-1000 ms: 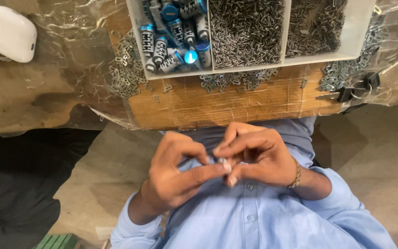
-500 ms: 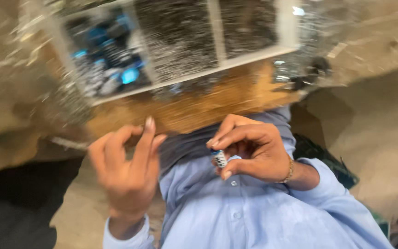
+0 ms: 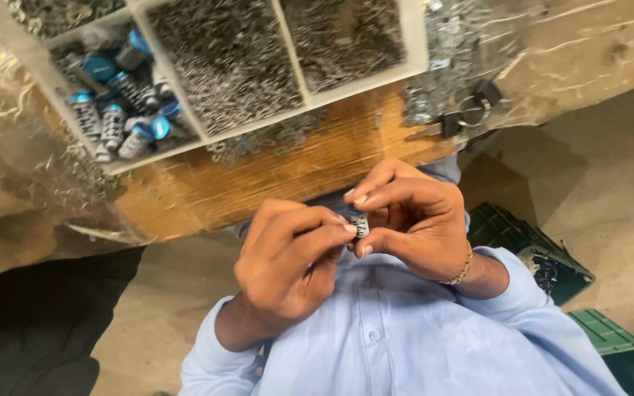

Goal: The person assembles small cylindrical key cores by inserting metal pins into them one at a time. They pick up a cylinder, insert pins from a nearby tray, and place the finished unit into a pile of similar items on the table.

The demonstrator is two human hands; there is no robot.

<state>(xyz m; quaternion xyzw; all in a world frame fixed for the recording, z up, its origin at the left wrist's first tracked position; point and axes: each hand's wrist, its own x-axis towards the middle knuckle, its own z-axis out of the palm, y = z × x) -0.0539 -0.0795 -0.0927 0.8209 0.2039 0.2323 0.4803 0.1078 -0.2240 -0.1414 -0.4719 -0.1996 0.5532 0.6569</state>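
Note:
A small cylindrical metal part with a blue end (image 3: 359, 222) is pinched between the fingertips of both hands, in front of my light blue shirt. My right hand (image 3: 412, 220) wraps around it from the right, thumb underneath. My left hand (image 3: 288, 260) meets it from the left, with thumb and forefinger touching its side. Most of the part is hidden by my fingers.
A white divided tray (image 3: 412, 44) sits on a wooden board (image 3: 273, 176). One compartment holds similar blue-capped parts (image 3: 115, 117), and the others hold heaps of small metal springs (image 3: 229, 66). Loose metal bits and black pieces (image 3: 464, 110) lie to the right. Green crates (image 3: 552, 264) stand on the floor.
My left hand, which was lifted away to the left half a second ago, has come back to the part in my right hand. The camera view has swung too.

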